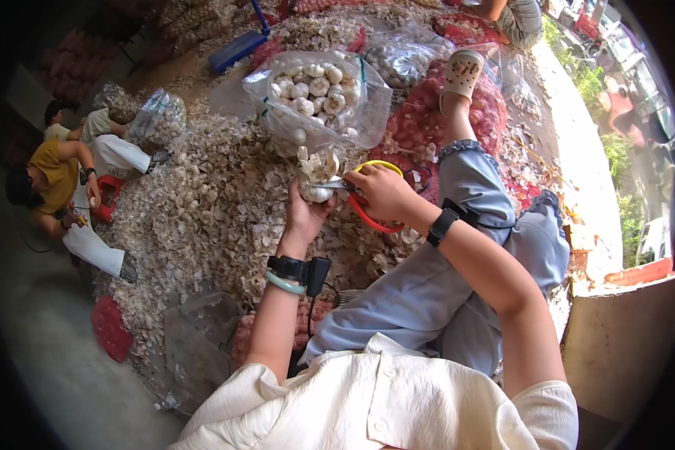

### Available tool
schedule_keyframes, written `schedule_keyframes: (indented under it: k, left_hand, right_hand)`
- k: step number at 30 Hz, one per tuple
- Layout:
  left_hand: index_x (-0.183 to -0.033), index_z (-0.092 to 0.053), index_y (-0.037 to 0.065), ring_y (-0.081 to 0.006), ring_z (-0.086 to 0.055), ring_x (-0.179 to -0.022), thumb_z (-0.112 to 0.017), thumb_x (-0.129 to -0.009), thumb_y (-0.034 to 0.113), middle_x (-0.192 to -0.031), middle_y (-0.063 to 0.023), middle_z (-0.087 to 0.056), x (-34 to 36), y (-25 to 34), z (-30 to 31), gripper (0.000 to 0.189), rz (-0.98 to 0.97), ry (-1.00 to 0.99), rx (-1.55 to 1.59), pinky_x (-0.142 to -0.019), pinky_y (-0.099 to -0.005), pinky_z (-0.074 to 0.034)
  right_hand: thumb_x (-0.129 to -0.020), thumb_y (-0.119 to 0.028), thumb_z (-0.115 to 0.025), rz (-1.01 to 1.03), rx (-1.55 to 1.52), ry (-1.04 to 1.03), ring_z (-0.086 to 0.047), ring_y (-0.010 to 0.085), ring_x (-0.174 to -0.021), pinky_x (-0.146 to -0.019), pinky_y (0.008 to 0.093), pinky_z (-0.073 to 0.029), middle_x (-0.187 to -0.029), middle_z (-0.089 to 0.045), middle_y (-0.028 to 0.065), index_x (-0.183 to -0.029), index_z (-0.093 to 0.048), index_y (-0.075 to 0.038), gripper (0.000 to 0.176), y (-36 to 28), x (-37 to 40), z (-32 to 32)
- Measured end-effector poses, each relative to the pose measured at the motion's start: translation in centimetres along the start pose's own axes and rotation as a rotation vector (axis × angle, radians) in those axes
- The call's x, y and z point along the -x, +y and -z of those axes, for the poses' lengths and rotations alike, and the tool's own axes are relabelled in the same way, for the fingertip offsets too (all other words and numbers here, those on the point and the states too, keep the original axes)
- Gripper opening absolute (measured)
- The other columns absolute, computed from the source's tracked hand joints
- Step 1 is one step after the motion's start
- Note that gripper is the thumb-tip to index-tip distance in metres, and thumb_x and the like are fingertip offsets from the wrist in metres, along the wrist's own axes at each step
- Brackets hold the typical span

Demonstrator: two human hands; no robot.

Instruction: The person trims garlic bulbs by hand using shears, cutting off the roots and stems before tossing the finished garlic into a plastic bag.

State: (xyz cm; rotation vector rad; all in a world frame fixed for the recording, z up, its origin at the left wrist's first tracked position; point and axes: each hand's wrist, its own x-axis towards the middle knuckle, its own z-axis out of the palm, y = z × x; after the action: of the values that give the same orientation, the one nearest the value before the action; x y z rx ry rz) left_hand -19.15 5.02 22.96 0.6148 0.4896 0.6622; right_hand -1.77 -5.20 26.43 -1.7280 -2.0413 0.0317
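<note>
My left hand (305,219) is closed around a garlic bulb (317,194) with its dry stalk and loose papery skin pointing up. My right hand (387,193) grips a pair of scissors with a yellow and a red handle loop (369,216). Their metal blades lie across the bulb where the stalk meets it. Just beyond my hands stands an open clear plastic bag (367,120) full of trimmed white garlic bulbs (316,88). Dry garlic skins (225,187) are heaped below and to the left of my hands.
Red mesh sacks (480,112) of garlic lie beside my outstretched leg. Another filled clear bag (405,56) is behind them. At the left, a co-worker (49,169) sits by a red container (109,196). A blue object (236,52) lies at the back.
</note>
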Motion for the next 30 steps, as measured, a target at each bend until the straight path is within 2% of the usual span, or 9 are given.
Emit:
schedule_keyframes:
  k: [7, 10, 14, 16, 20, 23, 25, 28, 30]
  left_hand:
    - [-0.118, -0.049, 0.008, -0.0204, -0.058, -0.073, -0.034, -0.096, 0.053, -0.097, -0.0080, -0.060, -0.1, -0.3, -0.3, 0.052, -0.050, 0.019, 0.078, -0.061, -0.0318, -0.050]
    - [-0.117, -0.049, 0.008, -0.0210, -0.058, -0.072, -0.034, -0.096, 0.053, -0.096, -0.0084, -0.060, 0.0, -0.5, -0.5, 0.052, -0.073, 0.025, 0.081, -0.062, -0.0325, -0.051]
    - [-0.115, -0.051, 0.008, -0.0220, -0.056, -0.074, -0.035, -0.095, 0.052, -0.097, -0.0081, -0.060, -0.1, -0.8, -0.8, 0.051, -0.073, 0.096, 0.058, -0.061, -0.0314, -0.048]
    - [-0.114, -0.052, 0.008, -0.0218, -0.056, -0.073, -0.034, -0.096, 0.052, -0.096, -0.0086, -0.060, -0.2, -0.9, -1.1, 0.051, -0.111, 0.170, 0.056, -0.061, -0.0318, -0.047]
    - [-0.113, -0.052, 0.007, -0.0216, -0.056, -0.071, -0.032, -0.096, 0.051, -0.095, -0.0085, -0.060, -0.5, -1.2, -0.1, 0.051, -0.092, 0.088, 0.034, -0.061, -0.0323, -0.046]
    - [-0.113, -0.052, 0.007, -0.0209, -0.055, -0.070, -0.032, -0.096, 0.051, -0.093, -0.0078, -0.060, -0.4, -1.4, 0.2, 0.051, -0.100, 0.063, -0.019, -0.061, -0.0325, -0.047]
    - [-0.114, -0.052, 0.007, -0.0198, -0.055, -0.069, -0.031, -0.096, 0.050, -0.092, -0.0069, -0.060, -0.4, -1.3, 0.1, 0.051, -0.093, 0.149, -0.075, -0.061, -0.0323, -0.046]
    - [-0.115, -0.052, 0.008, -0.0190, -0.055, -0.072, -0.031, -0.097, 0.049, -0.094, -0.0067, -0.060, -0.4, -1.5, 0.2, 0.049, -0.107, 0.020, -0.116, -0.061, -0.0323, -0.047]
    - [-0.115, -0.051, 0.008, -0.0190, -0.056, -0.074, -0.032, -0.097, 0.047, -0.095, -0.0068, -0.060, -0.2, -1.4, -0.1, 0.048, -0.106, 0.036, -0.106, -0.062, -0.0323, -0.048]
  right_hand:
    - [-0.076, -0.018, -0.060, 0.044, -0.027, 0.077, -0.063, 0.0362, -0.075, -0.067, 0.0438, -0.051, -0.076, -0.062, 0.0206, -0.109, -0.056, -0.001, 0.037, 0.1, -0.2, -0.1]
    - [-0.078, -0.018, -0.059, 0.003, -0.035, 0.035, -0.063, 0.0369, -0.072, -0.064, 0.0446, -0.051, -0.073, -0.062, 0.0207, -0.105, -0.057, -0.001, 0.032, -0.2, -0.3, 0.2]
    - [-0.080, -0.020, -0.060, -0.136, -0.042, -0.124, -0.063, 0.0385, -0.074, -0.065, 0.0452, -0.050, -0.078, -0.063, 0.0231, -0.112, -0.057, -0.001, 0.038, -0.9, -0.4, 1.0]
    - [-0.080, -0.021, -0.060, -0.128, -0.052, -0.085, -0.062, 0.0395, -0.068, -0.062, 0.0463, -0.050, -0.069, -0.061, 0.0227, -0.113, -0.056, 0.000, 0.039, -0.8, -0.3, 0.6]
    - [-0.082, -0.026, -0.060, -0.178, -0.103, -0.173, -0.062, 0.0399, -0.074, -0.066, 0.0457, -0.050, -0.077, -0.061, 0.0243, -0.116, -0.054, 0.000, 0.043, -0.6, -0.3, 0.8]
    - [-0.083, -0.034, -0.061, -0.084, -0.102, -0.146, -0.060, 0.0394, -0.085, -0.074, 0.0452, -0.048, -0.087, -0.060, 0.0241, -0.117, -0.051, -0.001, 0.049, -0.1, 0.0, -0.1]
    - [-0.083, -0.040, -0.062, -0.033, 0.004, -0.046, -0.056, 0.0378, -0.093, -0.081, 0.0445, -0.045, -0.094, -0.058, 0.0222, -0.117, -0.051, -0.002, 0.052, -0.1, 0.0, -0.7]
    - [-0.081, -0.037, -0.063, -0.033, 0.031, -0.022, -0.055, 0.0364, -0.094, -0.084, 0.0440, -0.044, -0.093, -0.059, 0.0210, -0.117, -0.052, -0.004, 0.050, 0.1, 0.1, -0.8]
    - [-0.081, -0.034, -0.063, -0.052, 0.038, -0.042, -0.056, 0.0354, -0.094, -0.084, 0.0435, -0.045, -0.093, -0.060, 0.0200, -0.117, -0.052, -0.004, 0.048, 0.2, 0.0, -0.6]
